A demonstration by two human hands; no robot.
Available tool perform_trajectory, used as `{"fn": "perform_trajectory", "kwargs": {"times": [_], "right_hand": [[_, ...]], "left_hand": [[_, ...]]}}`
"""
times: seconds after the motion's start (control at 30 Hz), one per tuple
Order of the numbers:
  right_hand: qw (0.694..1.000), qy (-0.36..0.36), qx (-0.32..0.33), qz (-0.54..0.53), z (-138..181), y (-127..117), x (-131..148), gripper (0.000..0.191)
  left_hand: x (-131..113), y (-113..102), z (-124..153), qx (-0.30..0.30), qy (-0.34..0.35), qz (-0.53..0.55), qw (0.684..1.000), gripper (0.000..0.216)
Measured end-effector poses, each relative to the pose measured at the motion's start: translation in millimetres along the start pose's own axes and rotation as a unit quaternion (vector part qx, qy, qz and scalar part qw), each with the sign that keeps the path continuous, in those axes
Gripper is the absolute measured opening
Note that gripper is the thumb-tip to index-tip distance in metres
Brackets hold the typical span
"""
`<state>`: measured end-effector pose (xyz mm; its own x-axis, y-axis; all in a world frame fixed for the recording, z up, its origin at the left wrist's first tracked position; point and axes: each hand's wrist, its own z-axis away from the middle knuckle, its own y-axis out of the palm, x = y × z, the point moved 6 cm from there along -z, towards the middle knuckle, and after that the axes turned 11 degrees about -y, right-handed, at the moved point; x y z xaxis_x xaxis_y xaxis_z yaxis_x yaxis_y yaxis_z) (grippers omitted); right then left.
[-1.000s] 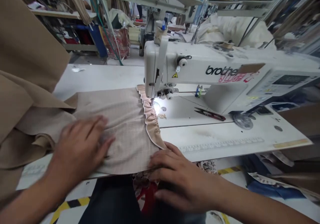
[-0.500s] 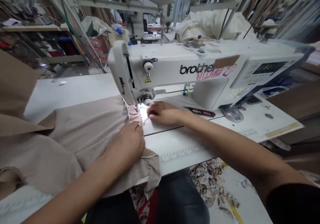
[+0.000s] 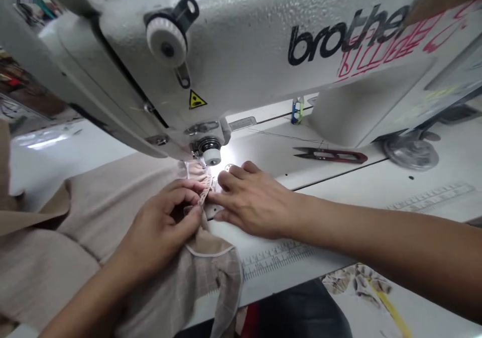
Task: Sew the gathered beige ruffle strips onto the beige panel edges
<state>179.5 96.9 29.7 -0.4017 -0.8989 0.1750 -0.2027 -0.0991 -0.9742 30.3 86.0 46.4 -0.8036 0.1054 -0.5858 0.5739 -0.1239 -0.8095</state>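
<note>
We have our left hand (image 3: 161, 227) pinched narrow on the gathered edge (image 3: 199, 180) of a beige checked cloth (image 3: 214, 272), while our right hand (image 3: 256, 200) lies open, its fingers spread just beside the pinch. The gathers sit right by the presser foot (image 3: 203, 159) of the Brother sewing machine (image 3: 233, 62), with the cloth lying on the white worktop (image 3: 331, 197). It looks light, soft and limp, likely to slide and bunch, so we judge it best held close to the gathers. Red-handled thread snips (image 3: 329, 154) lie nearby.
</note>
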Motion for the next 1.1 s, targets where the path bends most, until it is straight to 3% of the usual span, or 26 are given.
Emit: {"fn": "perform_trajectory", "kwargs": {"times": [0.13,0.3,0.37,0.47,0.6,0.73,0.83,0.93,1.1], "right_hand": [[0.999,0.042,0.006,-0.003,0,3,-7,0.048],[0.996,0.080,0.023,-0.039,14,-22,-22,0.027],[0.993,0.098,-0.020,-0.063,17,-33,-29,0.024],[0.986,0.056,-0.101,-0.123,14,-37,-26,0.035],[0.987,-0.041,-0.043,-0.151,8,-16,-10,0.039],[0.993,-0.056,-0.009,-0.099,10,-11,-6,0.034],[0.995,-0.070,-0.020,-0.069,9,-16,-2,0.034],[0.996,-0.072,-0.016,-0.058,7,-16,1,0.033],[0.996,-0.060,0.002,-0.065,5,-15,1,0.032]], "left_hand": [[-16,7,11,-0.061,0.097,-0.086,0.990,0.018],[-31,26,29,-0.094,0.230,-0.222,0.943,0.020],[-32,32,33,-0.091,0.254,-0.263,0.926,0.024],[-34,35,36,-0.096,0.270,-0.297,0.911,0.031],[-40,30,34,-0.084,0.304,-0.285,0.905,0.028],[-37,11,24,-0.045,0.295,-0.179,0.937,0.021],[-21,3,16,-0.069,0.271,-0.152,0.948,0.025],[-4,12,14,-0.083,0.264,-0.198,0.940,0.042],[7,23,16,-0.092,0.240,-0.241,0.936,0.045]]}}
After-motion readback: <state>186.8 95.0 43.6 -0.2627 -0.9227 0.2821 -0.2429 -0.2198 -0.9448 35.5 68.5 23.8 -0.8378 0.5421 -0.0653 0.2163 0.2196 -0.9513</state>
